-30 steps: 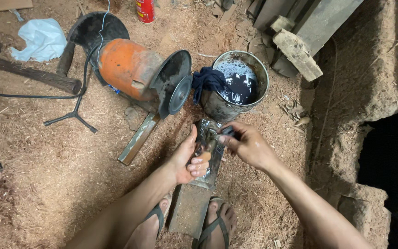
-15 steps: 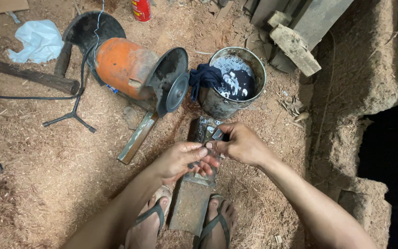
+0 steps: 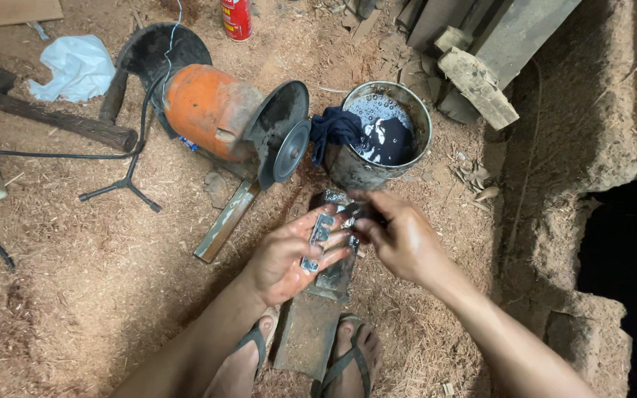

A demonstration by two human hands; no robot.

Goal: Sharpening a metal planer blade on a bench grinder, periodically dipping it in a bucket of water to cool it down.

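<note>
Sawdust covers the floor [image 3: 75,295] all round me, and the orange grinder [image 3: 211,121] lies on it up left, its dark disc [image 3: 283,144] turned toward the tin bucket [image 3: 381,136] of dark water with a blue cloth [image 3: 337,125] hung over the rim. Below the bucket a wet sharpening stone [image 3: 333,273] sits on a plank [image 3: 307,332] between my sandalled feet.

A second ago my left hand was low by the stone, thumb up, and my right reached toward the bucket. Now both have drawn together over the stone, so I judge the small metal blade [image 3: 317,239] has been lifted off for a look or a wipe.

My left hand [image 3: 289,258] is open, palm up, fingers loosely curled, with the blade lying flat across them. My right hand [image 3: 403,239] is closed to a pinch at the blade's upper end, fingertips touching it. The blade sits just above the stone, near the bucket.
</note>
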